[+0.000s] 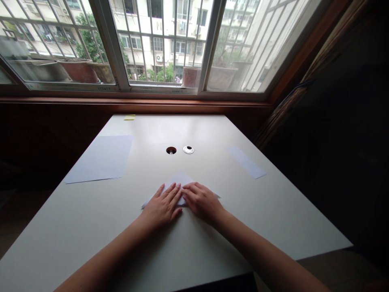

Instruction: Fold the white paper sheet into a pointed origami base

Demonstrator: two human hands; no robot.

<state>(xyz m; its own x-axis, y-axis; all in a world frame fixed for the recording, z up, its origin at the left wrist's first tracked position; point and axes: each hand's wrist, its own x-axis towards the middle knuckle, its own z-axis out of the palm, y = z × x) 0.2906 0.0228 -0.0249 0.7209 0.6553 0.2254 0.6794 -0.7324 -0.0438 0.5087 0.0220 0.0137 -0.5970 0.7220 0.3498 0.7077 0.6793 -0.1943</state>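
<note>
A folded sheet of white paper lies on the table under both my hands, its pointed corners showing at the far side, left and right. My left hand rests flat on the paper's left part, fingers stretched out and a little apart. Beside it, my right hand bears on the paper with bent fingers held together, their tips near the middle of the sheet. Its thumb and the paper beneath the palm are partly hidden. The near edge of the paper shows between the two hands.
The white table reaches to the window wall. Flat paper sheets lie at the left, and a narrow paper strip at the right. Ahead are a round cable hole and its loose silver cover. A yellow-edged label marks the far edge.
</note>
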